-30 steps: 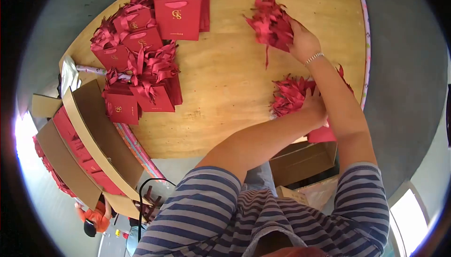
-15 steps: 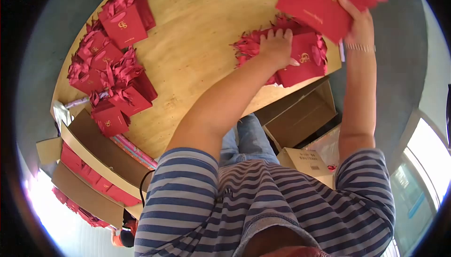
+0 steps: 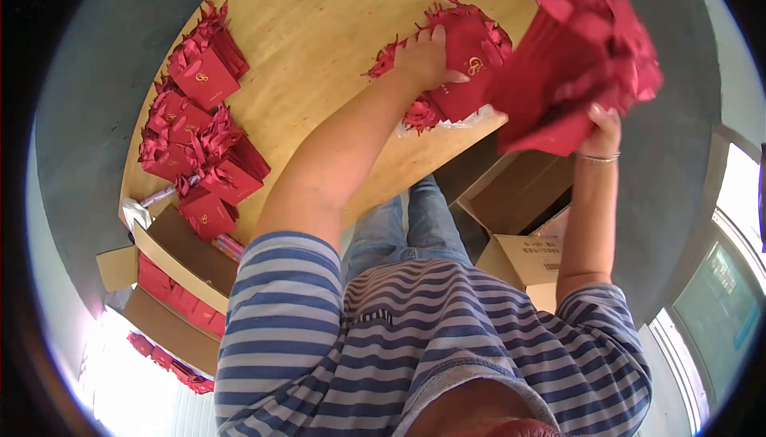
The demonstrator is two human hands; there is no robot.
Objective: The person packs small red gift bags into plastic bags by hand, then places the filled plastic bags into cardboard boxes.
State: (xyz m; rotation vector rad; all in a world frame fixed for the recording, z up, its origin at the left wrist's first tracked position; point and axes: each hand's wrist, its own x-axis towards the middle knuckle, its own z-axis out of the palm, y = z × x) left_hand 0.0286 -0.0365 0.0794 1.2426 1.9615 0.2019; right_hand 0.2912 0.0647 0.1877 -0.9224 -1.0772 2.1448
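left hand (image 3: 421, 55): we see it pressed flat, fingers spread, on the bag pile (image 3: 463, 62) at the table (image 3: 319, 54) near edge; holding down, not clamped.
right hand (image 3: 600, 130): closed on the bag bundle (image 3: 574, 62), raised off the table's right edge, over the open boxes (image 3: 519, 197).
other bags (image 3: 199, 142): stacked at table's left side, well apart.
risk: we judge the bundle thick and blurred in motion; one-hand grip may slip, bags could fan out and drop off the table into the boxes.
risk 2: ribbon handles may snag the pile and drag it over the edge.

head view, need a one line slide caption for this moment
Right hand lifts a bundle of red gift bags off the wooden table while the left hand presses on another stack.
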